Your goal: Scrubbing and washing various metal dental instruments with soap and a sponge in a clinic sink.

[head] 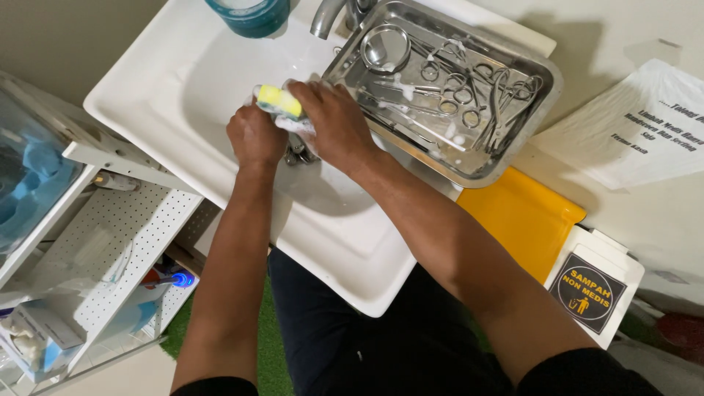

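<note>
Two bare hands work over one white sink [183, 88], both forearms reaching in from the bottom edge. The right hand [334, 125] lies palm down, its fingers [308, 92] clenched around one yellow sponge [279, 100] whose green underside and white foam show at the edge. The left hand [255, 136] is curled just beside it, knuckles up, gripping a small metal instrument [299, 152] of which only a grey stub shows below the two hands; what kind it is cannot be made out. The sponge sits between the hands, above the basin, pressed against that instrument.

One stainless steel tray [546, 95] rests across the right rim of the sink, tilted slightly. It holds one small round metal bowl [385, 48] and a heap of ring-handled scissors and clamps [469, 92], flecked with foam; they overlap too much to count exactly. One chrome tap [326, 16] and one teal container [249, 15] are cut off by the top edge.

Right of the sink stand one yellow bin lid [524, 216], one white bin [598, 282] with a round dark label, and one printed paper sheet [638, 128]. Left is one white perforated shelf rack [125, 235], its contents blurred.
</note>
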